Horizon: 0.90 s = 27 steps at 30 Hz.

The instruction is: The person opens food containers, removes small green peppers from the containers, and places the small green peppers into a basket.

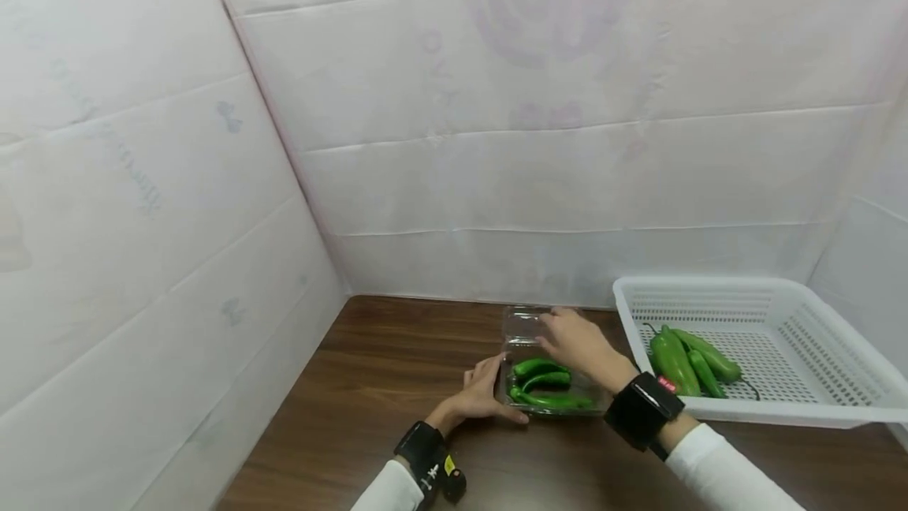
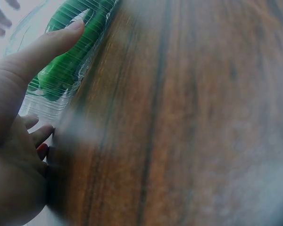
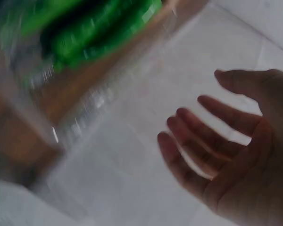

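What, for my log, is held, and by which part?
Nothing: the left hand only touches the clear, rectangular plastic container; the right hand is empty.

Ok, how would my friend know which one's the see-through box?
Find the brown table, then the big white basket on its right side. Left of that, beside a person's left hand, is the clear plastic box. Both hold green peppers, but the box is smaller and see-through, with its lid open, while the basket is white and slotted.
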### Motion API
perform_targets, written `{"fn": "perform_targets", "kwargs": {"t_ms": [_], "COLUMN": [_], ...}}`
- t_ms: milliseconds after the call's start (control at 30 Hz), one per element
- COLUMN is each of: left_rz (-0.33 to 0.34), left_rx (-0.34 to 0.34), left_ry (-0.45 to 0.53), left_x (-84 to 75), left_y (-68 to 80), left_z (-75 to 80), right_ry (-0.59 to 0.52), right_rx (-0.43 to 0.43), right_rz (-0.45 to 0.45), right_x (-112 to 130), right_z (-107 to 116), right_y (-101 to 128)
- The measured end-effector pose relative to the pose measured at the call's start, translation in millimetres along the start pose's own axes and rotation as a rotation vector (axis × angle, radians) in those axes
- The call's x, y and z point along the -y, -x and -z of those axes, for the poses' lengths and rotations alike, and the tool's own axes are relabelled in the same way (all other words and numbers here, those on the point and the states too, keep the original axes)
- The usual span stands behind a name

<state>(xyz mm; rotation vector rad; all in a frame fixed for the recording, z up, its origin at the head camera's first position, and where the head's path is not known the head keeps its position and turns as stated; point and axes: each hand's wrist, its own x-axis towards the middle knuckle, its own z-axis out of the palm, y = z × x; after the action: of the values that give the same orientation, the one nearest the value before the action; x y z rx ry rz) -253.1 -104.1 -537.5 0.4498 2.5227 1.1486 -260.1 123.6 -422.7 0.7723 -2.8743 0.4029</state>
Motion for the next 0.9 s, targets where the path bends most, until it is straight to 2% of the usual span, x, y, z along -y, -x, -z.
{"fn": "perform_targets", "kwargs": {"t_ms": [133, 200, 367, 500, 767, 900], "left_rz": [-0.032, -0.052, -0.027, -0.014, -0.016, -0.035], "left_rx": [-0.004, -0.007, -0.016, -0.031, -0.033, -0.038], "left_ry": [0.000, 0.003, -0.011, -0.030, -0.036, -0.028], "left_x": [-2.1, -2.8, -2.5, -1.7, 0.6, 0.2], "left_y": [-1.4, -1.6, -1.3, -0.7, -1.7, -2.9], "left_z": [-2.3, -1.7, -1.6, -1.1, -2.3, -1.2], "right_ry": [-0.092, -0.099, -0.047, -0.024, -0.112, -0.143], "right_rx": [0.095, 0.117, 0.041, -0.006, 0.067, 0.014], "right_rz": [0.101, 0.149, 0.190, 0.159, 0.100, 0.125], "right_x": [-2, -5, -11, -10, -9, -11], "right_z": [-33, -51, -82, -89, -88, -82], "right_y": [0, 2, 8, 7, 8, 7]}}
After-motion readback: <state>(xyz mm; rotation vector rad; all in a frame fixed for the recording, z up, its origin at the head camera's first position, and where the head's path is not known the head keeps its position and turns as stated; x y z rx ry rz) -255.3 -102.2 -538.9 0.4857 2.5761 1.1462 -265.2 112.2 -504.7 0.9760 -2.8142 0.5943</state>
